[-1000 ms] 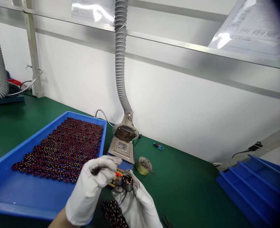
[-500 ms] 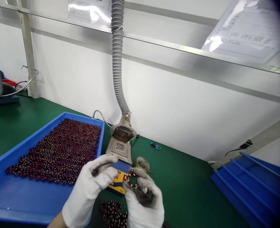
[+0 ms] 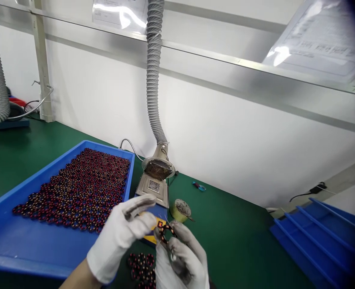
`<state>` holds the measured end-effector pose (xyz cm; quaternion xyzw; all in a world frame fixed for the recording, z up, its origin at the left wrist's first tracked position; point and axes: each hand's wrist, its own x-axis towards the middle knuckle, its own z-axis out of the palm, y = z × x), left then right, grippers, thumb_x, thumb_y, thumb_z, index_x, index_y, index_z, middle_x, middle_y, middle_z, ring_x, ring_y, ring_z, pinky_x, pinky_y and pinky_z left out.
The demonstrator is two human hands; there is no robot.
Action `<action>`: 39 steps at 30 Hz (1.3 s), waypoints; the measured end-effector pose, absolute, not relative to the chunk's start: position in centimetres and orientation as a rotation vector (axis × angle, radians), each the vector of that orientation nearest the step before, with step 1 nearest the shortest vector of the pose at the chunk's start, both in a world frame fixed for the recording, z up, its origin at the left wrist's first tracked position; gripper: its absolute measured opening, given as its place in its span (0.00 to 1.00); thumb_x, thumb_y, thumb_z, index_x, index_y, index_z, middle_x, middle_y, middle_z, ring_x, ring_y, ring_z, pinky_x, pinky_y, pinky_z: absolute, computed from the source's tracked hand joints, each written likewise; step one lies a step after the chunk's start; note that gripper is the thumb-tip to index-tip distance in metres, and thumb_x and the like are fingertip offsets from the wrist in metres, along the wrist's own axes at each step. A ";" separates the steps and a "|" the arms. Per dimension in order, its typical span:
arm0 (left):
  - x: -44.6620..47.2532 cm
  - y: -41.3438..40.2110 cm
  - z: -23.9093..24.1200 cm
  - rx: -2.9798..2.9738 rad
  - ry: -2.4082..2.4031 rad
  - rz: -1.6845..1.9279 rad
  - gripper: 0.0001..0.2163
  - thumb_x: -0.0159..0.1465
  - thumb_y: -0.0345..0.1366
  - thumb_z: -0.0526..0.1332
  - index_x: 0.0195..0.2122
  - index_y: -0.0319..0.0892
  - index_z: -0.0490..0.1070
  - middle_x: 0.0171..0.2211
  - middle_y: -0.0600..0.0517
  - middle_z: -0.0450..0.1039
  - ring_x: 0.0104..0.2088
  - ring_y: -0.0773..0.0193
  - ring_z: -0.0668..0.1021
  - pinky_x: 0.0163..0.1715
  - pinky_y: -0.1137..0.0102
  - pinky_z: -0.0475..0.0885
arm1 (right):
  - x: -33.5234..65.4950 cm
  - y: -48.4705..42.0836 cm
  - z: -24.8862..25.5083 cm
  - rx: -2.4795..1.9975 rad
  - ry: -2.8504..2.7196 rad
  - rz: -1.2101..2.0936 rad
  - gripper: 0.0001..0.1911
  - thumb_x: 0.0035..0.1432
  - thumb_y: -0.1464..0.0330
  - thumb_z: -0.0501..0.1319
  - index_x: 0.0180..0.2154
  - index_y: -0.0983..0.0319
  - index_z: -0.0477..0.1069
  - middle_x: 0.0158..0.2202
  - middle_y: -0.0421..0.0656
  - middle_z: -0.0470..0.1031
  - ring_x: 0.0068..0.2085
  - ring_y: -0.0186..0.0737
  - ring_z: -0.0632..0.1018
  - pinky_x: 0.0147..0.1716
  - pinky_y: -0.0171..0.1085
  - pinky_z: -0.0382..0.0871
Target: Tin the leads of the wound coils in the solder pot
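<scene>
My right hand (image 3: 182, 255), in a white glove with darkened fingertips, pinches a small ring-shaped motor coil (image 3: 163, 234) at its edge. The ring is dark with copper-coloured segments, and its hole faces me. To its left, my left hand (image 3: 121, 230), gloved too, is raised with thumb and fingers apart and nothing visible between them. Both hands are in front of a blue and yellow heating unit (image 3: 150, 239), hiding much of it. Below them lies a small group of similar coils (image 3: 141, 265) on the green table, partly covered by my right hand.
A blue tray (image 3: 45, 251) on the left holds many rows of coils. Behind the heating unit's metal plate (image 3: 153, 186) hangs a fume hose (image 3: 154, 80) with a hood. Nearby stand a round tin (image 3: 180, 210) and small blue-handled cutters (image 3: 199, 186). Blue stacked trays (image 3: 319, 237) are at right.
The coil has turned and dipped slightly in my right hand, whose fingers have curled further round. My left hand has shifted a little right, and the whole view has moved slightly.
</scene>
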<state>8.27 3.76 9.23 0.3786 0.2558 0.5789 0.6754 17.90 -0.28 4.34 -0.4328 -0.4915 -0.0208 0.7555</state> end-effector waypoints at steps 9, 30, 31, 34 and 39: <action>8.4 3.1 9.1 0.755 0.650 1.478 0.07 0.43 0.31 0.68 0.25 0.42 0.76 0.26 0.52 0.78 0.30 0.63 0.77 0.32 0.72 0.72 | 17.6 0.3 4.0 -0.901 -1.102 -0.130 0.26 0.41 0.83 0.65 0.37 0.47 0.72 0.40 0.38 0.73 0.44 0.43 0.74 0.41 0.44 0.72; 5.3 4.0 9.0 0.880 0.805 1.590 0.11 0.51 0.29 0.64 0.37 0.44 0.76 0.30 0.53 0.79 0.30 0.68 0.79 0.33 0.79 0.73 | 18.6 0.6 4.5 -0.882 -1.138 0.146 0.16 0.43 0.80 0.65 0.32 0.56 0.69 0.38 0.43 0.74 0.40 0.42 0.75 0.37 0.40 0.72; 4.9 3.7 8.8 0.984 0.853 1.546 0.11 0.52 0.29 0.63 0.37 0.44 0.76 0.30 0.52 0.79 0.30 0.67 0.79 0.33 0.78 0.73 | 19.2 0.8 4.7 -0.883 -1.138 0.226 0.15 0.43 0.80 0.66 0.32 0.57 0.70 0.38 0.44 0.74 0.40 0.42 0.76 0.37 0.40 0.72; 3.1 3.1 7.0 1.528 1.014 1.391 0.06 0.52 0.32 0.64 0.31 0.47 0.77 0.34 0.51 0.78 0.35 0.63 0.78 0.36 0.77 0.72 | 21.9 2.5 5.1 -0.968 -1.140 0.462 0.13 0.39 0.75 0.69 0.31 0.59 0.72 0.34 0.45 0.77 0.37 0.43 0.77 0.35 0.40 0.73; 0.1 3.2 -0.9 2.222 1.048 1.171 0.12 0.53 0.35 0.65 0.39 0.56 0.74 0.32 0.56 0.79 0.32 0.64 0.79 0.34 0.77 0.72 | 26.6 8.1 6.7 -1.229 -1.142 0.871 0.15 0.39 0.67 0.70 0.33 0.62 0.75 0.32 0.46 0.79 0.32 0.41 0.77 0.33 0.39 0.72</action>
